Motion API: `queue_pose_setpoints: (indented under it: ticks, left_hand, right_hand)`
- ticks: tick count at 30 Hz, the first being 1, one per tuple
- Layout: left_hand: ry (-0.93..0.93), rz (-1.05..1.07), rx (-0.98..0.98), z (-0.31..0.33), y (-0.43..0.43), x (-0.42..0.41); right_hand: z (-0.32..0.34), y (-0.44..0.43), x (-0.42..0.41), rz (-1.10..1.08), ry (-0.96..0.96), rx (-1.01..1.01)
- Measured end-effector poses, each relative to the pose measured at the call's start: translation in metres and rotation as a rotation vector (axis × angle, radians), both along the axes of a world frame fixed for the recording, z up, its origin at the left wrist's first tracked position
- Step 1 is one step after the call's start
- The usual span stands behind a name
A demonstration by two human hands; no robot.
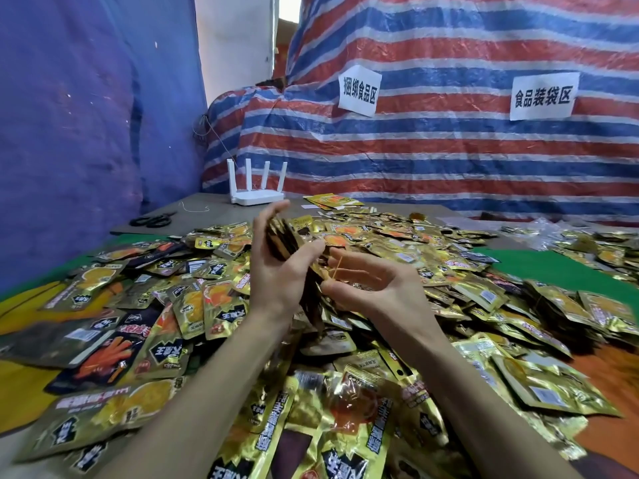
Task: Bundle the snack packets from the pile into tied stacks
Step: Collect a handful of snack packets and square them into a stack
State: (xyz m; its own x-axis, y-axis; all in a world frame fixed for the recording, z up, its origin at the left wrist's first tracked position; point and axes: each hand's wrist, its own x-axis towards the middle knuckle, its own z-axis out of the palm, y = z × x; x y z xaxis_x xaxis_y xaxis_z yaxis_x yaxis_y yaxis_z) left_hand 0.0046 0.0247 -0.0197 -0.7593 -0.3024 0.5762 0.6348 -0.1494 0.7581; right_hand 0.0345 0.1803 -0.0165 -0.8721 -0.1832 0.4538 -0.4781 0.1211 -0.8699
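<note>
Packet stack [283, 238] gripped in left hand [276, 276]; right hand [366, 286] hooks rubber band [337, 269]; router [257, 196], scissors [154, 221] behind pile [460, 274].

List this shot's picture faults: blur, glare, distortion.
Head view: the wide-angle lens bows the striped tarp; the foil in the pile of packets throws glare, and the packets nearest the camera are soft; the left hand, its stack and the right hand with its rubber band look slightly smeared; the gap at the top is blown white; the paper signs read sharp.
</note>
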Motion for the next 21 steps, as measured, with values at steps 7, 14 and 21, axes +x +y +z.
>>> queue_pose_setpoints:
  ticks: [7,14,21]
  left_hand:
    - [0.019,0.023,0.225,0.005,0.004,0.004]
    - [-0.057,-0.031,0.418,0.008,0.008,0.005]
    - [-0.09,0.004,0.503,0.018,0.006,0.014]
  right_hand:
    - [-0.006,-0.017,0.006,-0.04,0.052,0.102]
    - [-0.011,-0.022,0.007,-0.087,0.032,0.053]
    - [-0.018,-0.03,0.008,0.0,-0.051,-0.098]
